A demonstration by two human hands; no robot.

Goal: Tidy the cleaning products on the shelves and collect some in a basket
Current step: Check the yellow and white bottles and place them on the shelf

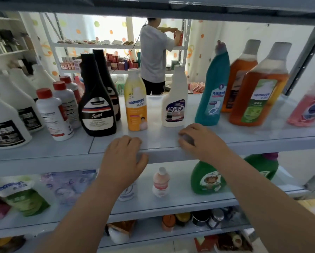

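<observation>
My left hand [124,157] rests on the front edge of the upper shelf [158,141], fingers on top, thumb at the front face, holding nothing. My right hand [196,141] hovers over the same edge with loosely curled fingers, also holding nothing. Just behind the hands stand a yellow Seaways bottle [135,105] and a white degreaser bottle [175,103]. Right of them are a teal toilet-cleaner bottle [213,92], two orange disinfectant bottles [259,92] and a pink bottle [310,110]. To the left stand two black Sam bottles [97,105]. No basket is in view.
Red-capped white bottles [52,115] and big white jugs [5,125] fill the shelf's left. The lower shelf holds refill pouches [20,194], a small pink bottle [160,181] and green jugs [207,179]. Behind, a person [153,52] works at another rack.
</observation>
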